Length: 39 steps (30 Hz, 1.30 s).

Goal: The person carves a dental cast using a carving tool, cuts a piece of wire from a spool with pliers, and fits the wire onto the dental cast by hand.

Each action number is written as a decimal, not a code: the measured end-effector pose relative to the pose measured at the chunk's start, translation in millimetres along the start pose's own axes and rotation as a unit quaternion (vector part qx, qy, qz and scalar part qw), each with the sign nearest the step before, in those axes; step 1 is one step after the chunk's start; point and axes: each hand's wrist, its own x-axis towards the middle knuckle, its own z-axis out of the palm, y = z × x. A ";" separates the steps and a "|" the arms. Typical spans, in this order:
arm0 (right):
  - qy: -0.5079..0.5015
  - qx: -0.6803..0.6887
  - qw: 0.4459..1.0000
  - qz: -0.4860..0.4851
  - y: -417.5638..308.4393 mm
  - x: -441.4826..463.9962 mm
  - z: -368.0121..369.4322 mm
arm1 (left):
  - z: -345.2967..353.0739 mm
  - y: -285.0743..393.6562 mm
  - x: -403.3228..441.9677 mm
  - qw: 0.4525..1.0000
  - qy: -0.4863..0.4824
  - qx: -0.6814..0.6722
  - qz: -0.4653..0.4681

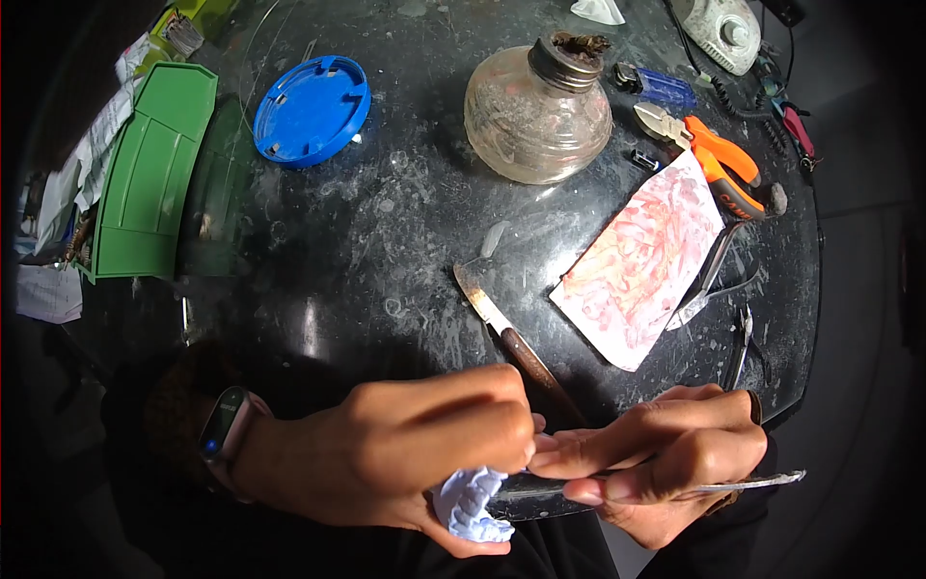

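Observation:
My left hand [415, 439] is closed around a crumpled pale-blue tissue [471, 507], which sticks out below its fingers. Close beside it, my right hand [666, 454] pinches a thin metal tool [757, 482] whose end juts out to the right. The fingertips of both hands come together near the table's front edge, and whatever lies between them is hidden. Just beyond the hands, a small knife [511, 333] with a brown wooden handle rests on the dark table [338, 241], blade pointing away. A red-smeared white card [641, 265] lies to its right.
At the back stands a glass spirit burner [538, 121] with a dark wick. A blue round lid [313, 111] and a green tray [154, 174] are on the left. Orange-handled pliers [719, 159], a blue lighter [666, 89] and a white device [723, 34] occupy the right.

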 end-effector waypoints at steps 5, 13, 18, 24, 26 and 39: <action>0.062 0.110 0.991 0.032 -3.8 3.1 3.6 | 3.3 -4.6 -0.6 0.992 0.061 -0.106 0.036; 0.090 0.061 0.993 -0.047 3.0 1.4 8.8 | 2.2 -1.5 -0.7 0.996 0.039 -0.086 0.005; 0.057 0.040 0.997 -0.033 -1.8 5.8 4.9 | 1.1 2.3 0.5 0.997 0.034 -0.066 -0.004; 0.017 0.176 0.982 0.063 -3.2 7.7 -2.3 | 1.4 -0.9 -0.1 0.994 0.034 -0.106 -0.003; 0.044 0.266 0.958 0.096 -1.8 2.7 -1.0 | 2.2 -3.4 -0.2 0.985 0.046 -0.166 0.016; 0.065 0.341 0.934 0.087 0.9 -7.4 1.4 | 1.5 -7.1 0.8 0.986 0.065 -0.144 0.056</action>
